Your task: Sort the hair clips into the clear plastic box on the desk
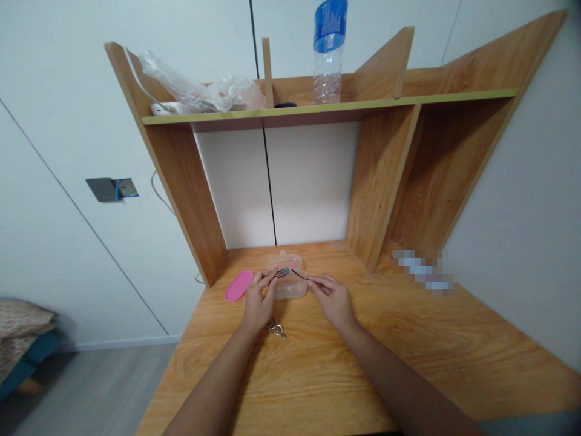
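My left hand (261, 298) is closed, pinching a small grey pronged piece (283, 272) that resembles a fork head. A thin dark strip (298, 274) extends from the closed fingertips of my right hand (330, 297), its tip near the grey piece with a small gap between them. Below both fingertips stands a clear plastic container (293, 290), with a clear lid-like part (285, 261) behind it. A pink oval lid (239, 286) lies left of my left hand. Close to my left wrist, a small cluster of shiny metal pieces (276, 329) rests on the table; their kind is unclear.
The wooden desk (313, 375) carries a shelf unit (318, 110) at its back. On the shelf are a clear bottle with a blue label (330, 25) and a crumpled plastic bag (204, 92). A blurred-out item (424, 270) lies at the right.
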`<state>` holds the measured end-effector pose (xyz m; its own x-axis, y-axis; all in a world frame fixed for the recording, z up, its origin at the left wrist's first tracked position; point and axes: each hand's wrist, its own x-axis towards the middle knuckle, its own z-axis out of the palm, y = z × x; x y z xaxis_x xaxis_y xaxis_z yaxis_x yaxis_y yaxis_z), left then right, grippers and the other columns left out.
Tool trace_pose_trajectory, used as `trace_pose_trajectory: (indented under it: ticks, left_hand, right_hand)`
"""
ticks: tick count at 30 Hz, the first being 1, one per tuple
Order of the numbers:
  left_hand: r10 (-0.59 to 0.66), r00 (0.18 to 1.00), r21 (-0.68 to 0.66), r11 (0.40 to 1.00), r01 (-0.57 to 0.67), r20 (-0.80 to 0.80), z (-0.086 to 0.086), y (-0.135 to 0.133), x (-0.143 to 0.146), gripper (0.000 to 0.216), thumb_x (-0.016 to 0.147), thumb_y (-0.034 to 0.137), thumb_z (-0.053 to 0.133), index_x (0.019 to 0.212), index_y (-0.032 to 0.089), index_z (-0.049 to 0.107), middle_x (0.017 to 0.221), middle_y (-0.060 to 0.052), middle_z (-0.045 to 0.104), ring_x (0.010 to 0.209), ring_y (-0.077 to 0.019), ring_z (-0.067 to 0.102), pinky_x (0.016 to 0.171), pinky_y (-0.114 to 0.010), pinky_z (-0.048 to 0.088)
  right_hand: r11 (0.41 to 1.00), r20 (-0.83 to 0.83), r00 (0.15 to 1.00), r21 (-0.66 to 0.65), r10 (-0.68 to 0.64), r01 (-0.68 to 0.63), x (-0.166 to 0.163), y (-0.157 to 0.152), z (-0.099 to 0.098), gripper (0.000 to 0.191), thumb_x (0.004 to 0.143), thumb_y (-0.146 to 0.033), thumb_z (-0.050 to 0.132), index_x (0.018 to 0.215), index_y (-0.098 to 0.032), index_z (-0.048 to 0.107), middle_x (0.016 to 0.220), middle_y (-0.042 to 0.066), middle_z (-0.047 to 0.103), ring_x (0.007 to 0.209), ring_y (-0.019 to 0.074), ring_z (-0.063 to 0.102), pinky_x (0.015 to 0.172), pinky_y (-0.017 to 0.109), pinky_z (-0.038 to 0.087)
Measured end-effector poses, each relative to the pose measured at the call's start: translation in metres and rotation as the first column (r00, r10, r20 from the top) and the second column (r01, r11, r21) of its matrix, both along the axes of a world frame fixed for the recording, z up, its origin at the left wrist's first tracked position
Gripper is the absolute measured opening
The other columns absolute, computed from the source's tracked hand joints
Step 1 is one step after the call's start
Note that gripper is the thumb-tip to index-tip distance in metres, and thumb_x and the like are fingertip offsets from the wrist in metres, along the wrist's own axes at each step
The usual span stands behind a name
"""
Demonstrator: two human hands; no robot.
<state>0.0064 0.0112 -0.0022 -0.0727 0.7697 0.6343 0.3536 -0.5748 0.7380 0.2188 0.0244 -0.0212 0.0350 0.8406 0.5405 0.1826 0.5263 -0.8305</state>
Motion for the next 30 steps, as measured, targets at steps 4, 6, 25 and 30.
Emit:
trace_pose_trajectory:
  ticks: [4, 6, 25, 30]
  left_hand:
    - [-0.001, 1.000, 0.010, 1.000, 0.001, -0.009, -0.0012, 0.0007, -0.0001, 0.028, 0.097, 0.031, 0.059, 0.121, 0.025, 0.074, 0.098, -0.007, 0.069, 0.095, -0.0210, 0.063, 0.087, -0.033, 0.050]
    - [-0.001, 1.000, 0.016, 1.000, 0.002, -0.015, -0.0022, 0.0012, -0.0004, 0.027, 0.096, 0.030, 0.061, 0.118, 0.025, 0.076, 0.099, -0.007, 0.071, 0.094, -0.0210, 0.065, 0.087, -0.034, 0.051]
    - [-0.034, 0.990, 0.079, 0.996, 0.045, -0.135, -0.0100, 0.0044, 0.0017, 0.015, 0.089, 0.024, 0.071, 0.101, 0.023, 0.080, 0.098, -0.009, 0.080, 0.090, -0.0241, 0.073, 0.085, -0.042, 0.058]
    - [-0.024, 0.983, 0.133, 0.990, 0.049, -0.182, -0.0082, 0.0022, -0.0005, 0.011, 0.087, 0.024, 0.073, 0.095, 0.025, 0.081, 0.089, -0.008, 0.079, 0.086, -0.0242, 0.070, 0.080, -0.041, 0.057]
  right_hand:
    - [1.000, -0.012, 1.000, 0.020, -0.005, 0.005, 0.0001, 0.0018, -0.0015, 0.023, 0.089, -0.039, 0.068, 0.100, -0.022, 0.080, 0.098, 0.009, 0.074, 0.089, 0.0220, 0.070, 0.077, 0.033, 0.060]
    - [1.000, -0.015, 1.000, 0.025, -0.005, 0.005, -0.0001, 0.0026, -0.0026, 0.023, 0.089, -0.039, 0.068, 0.101, -0.022, 0.080, 0.098, 0.009, 0.074, 0.089, 0.0219, 0.070, 0.076, 0.032, 0.060]
    - [0.997, 0.077, 0.996, 0.072, 0.032, -0.038, 0.0003, -0.0007, 0.0013, 0.021, 0.094, -0.036, 0.064, 0.101, -0.024, 0.079, 0.094, 0.008, 0.073, 0.089, 0.0230, 0.068, 0.079, 0.034, 0.056]
    - [0.996, 0.071, 0.996, 0.073, 0.053, -0.058, -0.0008, -0.0012, 0.0000, 0.019, 0.094, -0.036, 0.065, 0.096, -0.023, 0.079, 0.093, 0.008, 0.074, 0.088, 0.0230, 0.069, 0.080, 0.035, 0.056]
